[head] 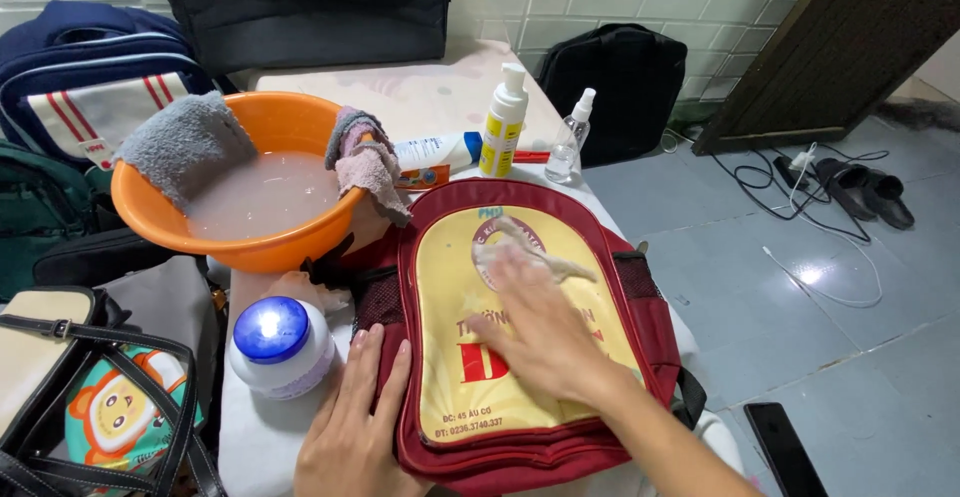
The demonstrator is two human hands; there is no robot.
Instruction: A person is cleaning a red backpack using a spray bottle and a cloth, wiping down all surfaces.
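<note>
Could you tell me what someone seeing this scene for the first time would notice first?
Most striking is the red and yellow backpack lying flat on the table, with the right hand pressing a pale cloth on its front while the left hand rests flat at its left edge. Behind it to the left, an orange basin of cloudy water has grey towels draped over its rim.
</note>
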